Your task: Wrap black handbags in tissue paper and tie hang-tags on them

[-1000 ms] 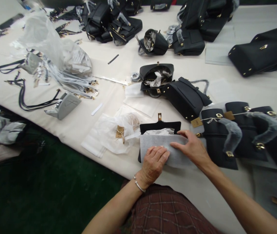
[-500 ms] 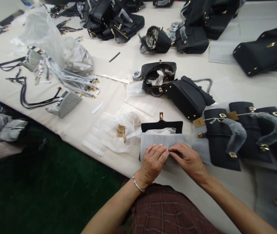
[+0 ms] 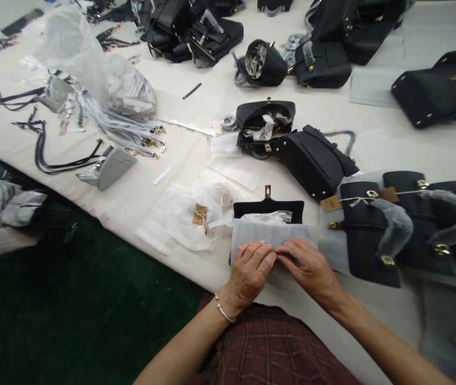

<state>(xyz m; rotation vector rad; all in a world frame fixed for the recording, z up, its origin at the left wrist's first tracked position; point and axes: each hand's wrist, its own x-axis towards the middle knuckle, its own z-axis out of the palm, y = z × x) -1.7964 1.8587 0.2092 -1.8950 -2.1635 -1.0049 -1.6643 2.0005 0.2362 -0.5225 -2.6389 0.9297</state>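
Observation:
Directly before me lies a black handbag (image 3: 298, 212) with its flap folded back and a gold clasp plate (image 3: 268, 191) at the top. White wrapping shows in its opening. A pale grey tissue sheet (image 3: 252, 231) covers the bag's near side. On that sheet rests my left hand (image 3: 252, 271), a bracelet at its wrist, its fingers curled and closed. My right hand (image 3: 306, 267) meets it from the right, with thumb and forefinger pinched together. The fingertips of both hands almost touch, and whatever is between them is too small or hidden to make out.
Left of the bag, a clear plastic bag (image 3: 190, 216) holds tan tags (image 3: 200, 215). Finished-looking black handbags (image 3: 366, 235) with wrapped handles lie at right. Farther off are a grey tape dispenser (image 3: 107, 167), straps (image 3: 111, 120) and an open handbag (image 3: 265, 120). The table edge runs along the left.
Both hands stay pinched together over the tissue, with only slight finger movement. The whole view has shifted a little.

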